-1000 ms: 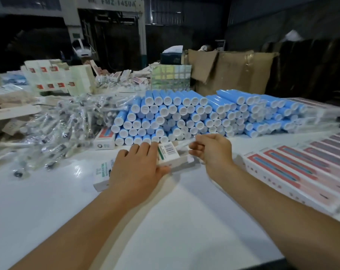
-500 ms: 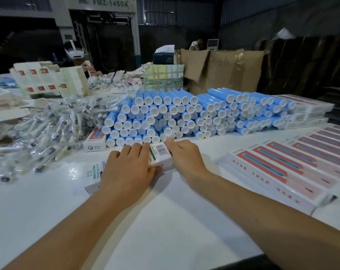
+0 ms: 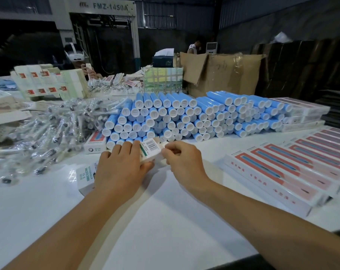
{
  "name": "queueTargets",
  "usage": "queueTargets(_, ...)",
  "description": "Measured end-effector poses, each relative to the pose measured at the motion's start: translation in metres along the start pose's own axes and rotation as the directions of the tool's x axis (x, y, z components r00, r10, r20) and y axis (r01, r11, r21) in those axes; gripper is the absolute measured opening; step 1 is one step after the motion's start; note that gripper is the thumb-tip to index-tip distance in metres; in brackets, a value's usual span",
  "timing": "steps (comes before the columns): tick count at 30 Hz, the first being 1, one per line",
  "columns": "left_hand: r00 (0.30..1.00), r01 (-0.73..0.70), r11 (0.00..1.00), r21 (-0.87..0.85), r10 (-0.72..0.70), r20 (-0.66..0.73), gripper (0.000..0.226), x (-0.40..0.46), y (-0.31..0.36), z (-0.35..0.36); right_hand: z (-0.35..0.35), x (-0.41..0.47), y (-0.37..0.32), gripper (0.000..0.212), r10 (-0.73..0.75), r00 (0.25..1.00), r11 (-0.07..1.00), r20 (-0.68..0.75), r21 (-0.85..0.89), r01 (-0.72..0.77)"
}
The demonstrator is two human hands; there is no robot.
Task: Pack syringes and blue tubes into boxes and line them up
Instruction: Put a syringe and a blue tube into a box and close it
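A long white box [image 3: 150, 148] with a barcode lies on the white table [image 3: 165, 221], its far end raised. My left hand [image 3: 122, 168] lies flat over its middle and holds it down. My right hand [image 3: 182, 160] pinches the box's right end, where a white flap or cap shows between the fingers. Behind the hands stands a big stack of blue tubes [image 3: 175, 117] with white caps facing me. To the left lies a heap of bagged syringes [image 3: 48, 133].
Packed red-and-white boxes [image 3: 282, 172] lie in a row on the right. Another small box [image 3: 94, 145] rests by the tube stack. Stacked cartons [image 3: 48, 82], a cardboard box [image 3: 223, 73] and a person with a headset [image 3: 75, 55] are behind.
My right hand came in from the right to the box's end and now pinches it. The box's far end has lifted a little under my left hand.
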State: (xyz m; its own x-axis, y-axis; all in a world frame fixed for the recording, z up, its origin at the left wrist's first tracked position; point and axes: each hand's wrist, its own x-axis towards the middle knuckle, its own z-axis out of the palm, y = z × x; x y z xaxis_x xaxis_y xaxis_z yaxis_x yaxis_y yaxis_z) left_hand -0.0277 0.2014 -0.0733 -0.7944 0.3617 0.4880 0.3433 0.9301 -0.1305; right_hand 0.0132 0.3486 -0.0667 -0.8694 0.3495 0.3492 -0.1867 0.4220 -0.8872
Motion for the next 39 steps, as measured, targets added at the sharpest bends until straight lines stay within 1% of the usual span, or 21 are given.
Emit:
queueTargets(3,0.999,-0.027,1.000,0.016,0.027,-0.021,0.065,-0.001,0.002,0.001,0.002,0.000,0.001,0.024,-0.012,0.999,1.000,0.041,-0.003,0.012)
queueTargets(5,0.998,-0.050,0.998,0.039,0.051,-0.029,0.065,-0.003,0.004,0.001,0.004,0.000,0.002,0.025,0.008,0.998,1.000,0.067,0.005,-0.008)
queueTargets(10,0.997,-0.075,0.996,0.042,0.076,-0.021,0.065,-0.003,0.004,0.004,0.004,0.002,0.006,0.014,0.093,0.994,0.992,0.059,0.086,-0.097)
queueTargets(13,0.995,-0.101,0.994,0.045,0.102,-0.013,0.066,-0.004,0.004,0.004,0.003,0.004,0.006,0.051,0.132,0.989,0.990,0.072,0.044,-0.136)
queueTargets(14,0.994,-0.111,0.993,0.047,0.112,-0.012,0.068,-0.005,0.004,0.004,0.003,0.004,0.006,0.058,0.130,0.988,0.991,0.084,0.011,-0.131)
queueTargets(16,0.991,-0.133,0.990,0.051,0.134,-0.009,0.070,-0.006,0.006,0.004,0.004,0.005,0.005,0.064,0.129,0.986,0.991,0.105,-0.054,-0.124)
queueTargets(18,0.988,-0.152,0.987,0.052,0.153,-0.006,0.070,-0.006,0.007,0.003,0.003,0.006,0.002,0.059,0.133,0.985,0.988,0.109,-0.094,-0.123)
queueTargets(21,0.986,-0.169,0.984,0.049,0.169,-0.003,0.070,-0.006,0.008,0.002,0.004,0.007,0.001,0.035,0.144,0.986,0.984,0.082,-0.115,-0.134)
queueTargets(23,0.986,-0.165,0.985,0.047,0.166,-0.010,0.069,-0.006,0.008,0.001,0.005,0.007,0.002,0.018,0.162,0.985,0.983,0.055,-0.100,-0.156)
queueTargets(24,0.987,-0.161,0.986,0.048,0.162,-0.014,0.069,-0.006,0.009,0.001,0.005,0.007,0.002,0.013,0.172,0.984,0.982,0.049,-0.088,-0.167)
queueTargets(29,0.990,-0.138,0.988,0.064,0.139,-0.016,0.070,-0.009,0.010,0.000,0.007,0.005,0.000,0.012,0.250,0.965,0.965,0.081,0.055,-0.255)
queueTargets(31,0.991,-0.135,0.988,0.078,0.137,-0.014,0.069,-0.009,0.012,0.000,0.006,0.005,-0.001,0.014,0.271,0.957,0.956,0.103,0.085,-0.280)
queueTargets(35,0.992,-0.120,0.992,0.050,0.122,-0.039,0.069,-0.011,0.014,-0.002,0.004,0.004,-0.004,0.016,0.293,0.943,0.935,0.157,0.159,-0.317)
queueTargets(37,0.991,-0.121,0.991,0.061,0.124,-0.041,0.070,-0.012,0.014,-0.003,0.004,0.001,-0.007,0.018,0.285,0.945,0.943,0.161,0.131,-0.306)
queueTargets(39,0.993,-0.111,0.992,0.057,0.112,-0.029,0.071,-0.011,0.014,-0.004,0.003,0.001,-0.007,0.019,0.223,0.968,0.972,0.118,0.049,-0.230)
